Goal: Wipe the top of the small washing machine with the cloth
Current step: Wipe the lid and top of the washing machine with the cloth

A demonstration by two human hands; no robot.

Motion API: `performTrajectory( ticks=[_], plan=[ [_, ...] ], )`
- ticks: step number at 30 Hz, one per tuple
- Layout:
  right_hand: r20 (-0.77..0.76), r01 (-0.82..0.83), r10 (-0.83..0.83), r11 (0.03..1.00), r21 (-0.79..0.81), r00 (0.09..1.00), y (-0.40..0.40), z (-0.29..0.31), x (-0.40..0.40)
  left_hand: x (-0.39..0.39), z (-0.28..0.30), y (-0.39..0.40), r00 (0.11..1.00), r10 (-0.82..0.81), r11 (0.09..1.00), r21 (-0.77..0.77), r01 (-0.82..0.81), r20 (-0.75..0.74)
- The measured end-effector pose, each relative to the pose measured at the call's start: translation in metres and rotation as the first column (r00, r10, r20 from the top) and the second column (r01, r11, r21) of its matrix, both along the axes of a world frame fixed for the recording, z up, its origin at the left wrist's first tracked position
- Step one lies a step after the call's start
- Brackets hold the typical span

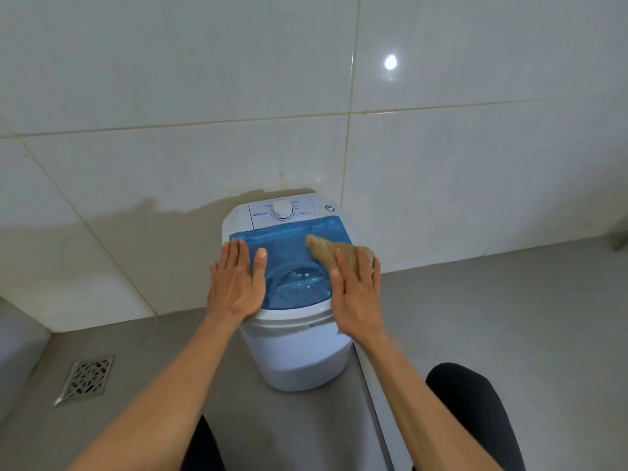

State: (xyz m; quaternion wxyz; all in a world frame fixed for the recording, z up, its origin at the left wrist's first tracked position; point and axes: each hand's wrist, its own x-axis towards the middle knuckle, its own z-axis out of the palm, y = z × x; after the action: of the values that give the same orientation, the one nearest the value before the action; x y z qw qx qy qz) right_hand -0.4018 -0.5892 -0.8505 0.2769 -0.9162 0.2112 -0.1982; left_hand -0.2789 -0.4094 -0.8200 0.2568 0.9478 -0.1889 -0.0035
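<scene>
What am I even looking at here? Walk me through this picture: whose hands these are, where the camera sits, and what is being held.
This is one picture from a camera worn on a person's head, looking forward and down, so both arms reach in from the bottom. There is no robot. The white tub is a small washing machine with a blue see-through lid and a white dial at the back. It stands on a grey floor against a tiled wall, with a metal floor drain to the left. The left hand lies flat on the lid's left side. The right hand presses a beige cloth flat onto the right side.
</scene>
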Motion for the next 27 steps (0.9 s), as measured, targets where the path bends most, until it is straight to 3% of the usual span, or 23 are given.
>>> performTrajectory(
  ticks=[4,8,13,22,27],
  plan=[
    [0.035,0.143,-0.153,0.971,0.192,0.988,-0.001,0.014,0.016,-0.001,0.002,-0.001,1.000,0.010,1.000,-0.010,-0.010,0.003],
    [0.106,0.302,-0.348,0.901,0.311,0.931,0.066,0.005,-0.004,-0.002,0.003,-0.003,0.999,0.018,1.000,0.015,-0.018,0.027],
    [0.184,0.218,-0.291,0.916,0.337,0.939,0.148,-0.006,-0.013,-0.001,0.003,-0.002,1.000,0.003,0.999,0.039,-0.003,0.012],
    [0.238,0.349,-0.494,0.814,0.464,0.836,0.073,0.009,0.007,-0.001,0.003,-0.002,1.000,0.008,0.999,0.042,-0.009,0.019],
    [0.272,0.243,-0.369,0.882,0.404,0.889,0.135,-0.005,-0.006,0.000,0.001,-0.003,1.000,0.003,0.999,0.045,-0.004,0.025]
  ],
)
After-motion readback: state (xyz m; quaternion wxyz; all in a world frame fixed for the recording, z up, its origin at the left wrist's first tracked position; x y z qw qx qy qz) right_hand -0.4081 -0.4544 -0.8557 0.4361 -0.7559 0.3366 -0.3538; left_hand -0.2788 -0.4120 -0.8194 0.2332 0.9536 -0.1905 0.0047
